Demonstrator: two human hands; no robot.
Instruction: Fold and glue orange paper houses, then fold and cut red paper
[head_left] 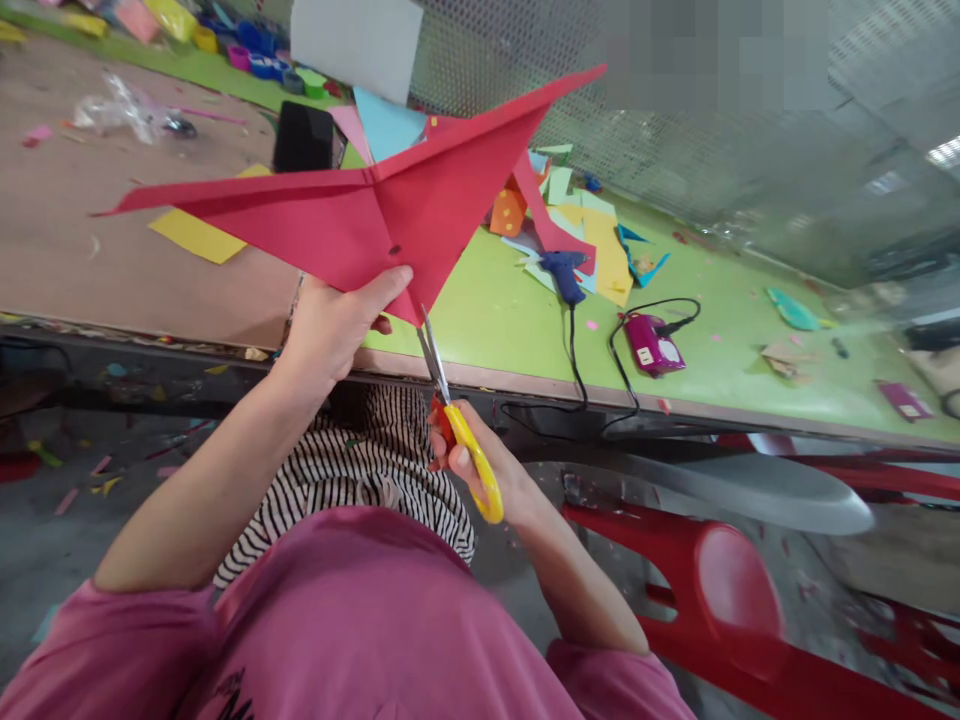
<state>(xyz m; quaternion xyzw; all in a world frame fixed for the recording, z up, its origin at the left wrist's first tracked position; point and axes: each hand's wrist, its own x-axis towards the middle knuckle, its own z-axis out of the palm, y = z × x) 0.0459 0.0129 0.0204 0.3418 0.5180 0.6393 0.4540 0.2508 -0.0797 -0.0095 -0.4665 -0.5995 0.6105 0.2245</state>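
Note:
A folded sheet of red paper [442, 190] is held up over the table's near edge, its creases meeting around a dark spot near the middle. My left hand [337, 315] grips its lower part, thumb on top and fingers underneath. In my right hand [469, 455] is a pair of scissors [480, 470] with a yellow handle, some orange-red showing on the other loop. Their blades point up and touch the paper's bottom corner, just right of my left thumb.
On the green tabletop [495, 345] lie a blue glue gun [564, 275], a purple power socket [654, 345] with a black cord, and colored paper scraps [600, 230]. A black phone [304, 137] rests farther back. Red plastic chairs [697, 590] stand at the right.

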